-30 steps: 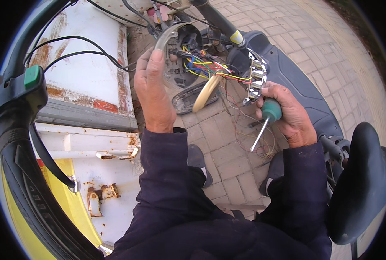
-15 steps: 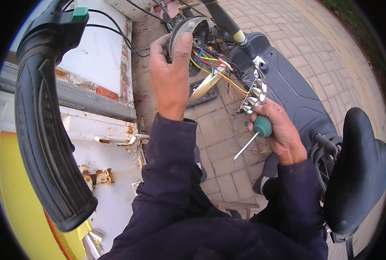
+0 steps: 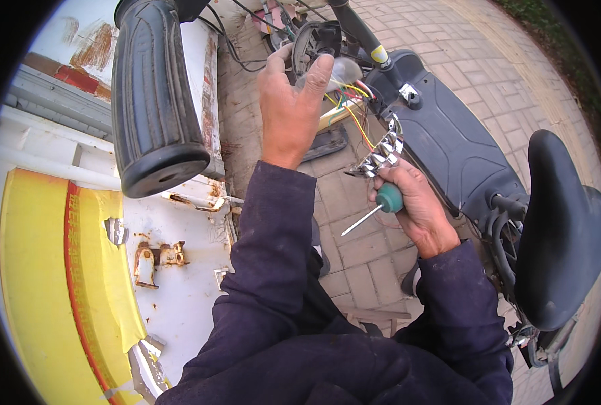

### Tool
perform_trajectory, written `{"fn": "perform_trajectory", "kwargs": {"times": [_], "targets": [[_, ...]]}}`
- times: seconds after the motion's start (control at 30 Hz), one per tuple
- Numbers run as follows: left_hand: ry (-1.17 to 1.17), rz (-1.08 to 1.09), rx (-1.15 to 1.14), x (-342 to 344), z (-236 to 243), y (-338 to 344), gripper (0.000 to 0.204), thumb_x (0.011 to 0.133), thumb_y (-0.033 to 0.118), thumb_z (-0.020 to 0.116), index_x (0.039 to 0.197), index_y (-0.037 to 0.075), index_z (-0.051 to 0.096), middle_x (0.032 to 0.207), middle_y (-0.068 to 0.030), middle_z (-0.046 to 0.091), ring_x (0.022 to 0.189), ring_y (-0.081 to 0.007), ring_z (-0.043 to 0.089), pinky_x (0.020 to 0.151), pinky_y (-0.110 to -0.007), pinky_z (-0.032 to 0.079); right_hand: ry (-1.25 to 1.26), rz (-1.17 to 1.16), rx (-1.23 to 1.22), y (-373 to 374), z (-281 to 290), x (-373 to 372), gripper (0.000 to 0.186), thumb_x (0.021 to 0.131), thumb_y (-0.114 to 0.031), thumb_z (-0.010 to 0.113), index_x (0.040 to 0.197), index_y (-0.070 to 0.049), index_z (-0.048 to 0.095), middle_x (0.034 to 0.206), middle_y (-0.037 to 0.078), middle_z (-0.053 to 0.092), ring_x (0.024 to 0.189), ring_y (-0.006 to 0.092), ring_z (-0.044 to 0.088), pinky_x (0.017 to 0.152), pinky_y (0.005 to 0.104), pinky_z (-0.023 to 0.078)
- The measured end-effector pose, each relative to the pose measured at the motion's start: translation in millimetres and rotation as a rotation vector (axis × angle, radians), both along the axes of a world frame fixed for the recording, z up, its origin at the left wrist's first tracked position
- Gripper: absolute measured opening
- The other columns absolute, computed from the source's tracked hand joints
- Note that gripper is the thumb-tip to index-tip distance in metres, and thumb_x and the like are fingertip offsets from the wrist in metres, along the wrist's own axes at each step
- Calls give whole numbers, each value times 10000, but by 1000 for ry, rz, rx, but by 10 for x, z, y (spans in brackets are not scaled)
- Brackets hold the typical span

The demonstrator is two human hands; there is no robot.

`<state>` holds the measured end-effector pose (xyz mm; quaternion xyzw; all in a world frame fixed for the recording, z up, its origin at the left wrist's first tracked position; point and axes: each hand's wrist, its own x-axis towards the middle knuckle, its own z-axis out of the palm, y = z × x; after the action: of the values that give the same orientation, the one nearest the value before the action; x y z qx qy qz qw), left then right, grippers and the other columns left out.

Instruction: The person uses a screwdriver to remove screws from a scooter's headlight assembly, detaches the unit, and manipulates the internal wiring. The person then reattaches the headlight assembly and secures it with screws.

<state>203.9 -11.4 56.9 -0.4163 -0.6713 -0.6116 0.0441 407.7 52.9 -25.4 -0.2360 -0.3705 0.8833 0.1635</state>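
Note:
My left hand is closed on a round headlight unit with a black shell and a clear cover, now tilted on edge. Yellow, red and green wires hang beside it, partly hidden by my thumb. In my right hand are two things: a curved chrome trim piece pinched at the fingertips, and a screwdriver with a green handle lying across the palm. The screwdriver's shaft points down and to the left. The trim stands apart from the headlight.
A black handlebar grip juts in at the upper left. On the right are an electric scooter's dark footboard and black saddle. To the left stands a white, rusty metal panel with a torn yellow sheet. Paving bricks lie below.
The headlight has turned in my left hand and shows more of its inner side. My right hand, with the trim and screwdriver, has shifted slightly left. The handlebar grip has swung right and upward in view.

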Motion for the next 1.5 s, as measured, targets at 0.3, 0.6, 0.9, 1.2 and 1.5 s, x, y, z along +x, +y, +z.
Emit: {"fn": "perform_trajectory", "kwargs": {"times": [0.3,0.6,0.9,1.2,1.5], "targets": [[72,8,13,-182,-138,-22,654,997,512,646,1317,-56,592,1238,-227,609,1191,-323,567,1038,-413,435,-34,14,-18,-58,-98,-162,120,966,-124,606,1057,-47,627,834,39,625,731,143,635,712,294,546],[86,47,49,-132,-155,-12,535,991,369,699,1298,-57,596,1214,-168,613,1130,-247,585,1000,-374,458,-39,-5,-6,-28,-35,-76,151,966,-111,599,1092,-35,629,830,40,622,724,140,631,698,283,543],[-70,186,164,33,-208,-34,531,1002,312,674,1365,-46,526,1308,-186,584,1189,-287,565,1060,-420,433,-33,-32,28,-26,-11,-85,112,969,-129,603,1027,-40,635,827,35,618,736,121,614,716,294,556],[-61,294,287,103,-253,-175,357,1014,182,630,1276,-47,551,1247,-156,594,1087,-195,591,947,-333,491,-8,-35,-5,-27,-85,-172,105,969,-145,615,985,-44,636,818,36,620,736,132,621,719,302,550],[-427,-28,-16,466,-563,-450,218,1025,143,598,1148,-30,644,960,-65,695,916,-130,638,869,-273,502,13,-20,-23,-19,-167,-216,123,972,-148,640,1023,-36,639,825,37,624,739,134,623,713,300,550]]}}
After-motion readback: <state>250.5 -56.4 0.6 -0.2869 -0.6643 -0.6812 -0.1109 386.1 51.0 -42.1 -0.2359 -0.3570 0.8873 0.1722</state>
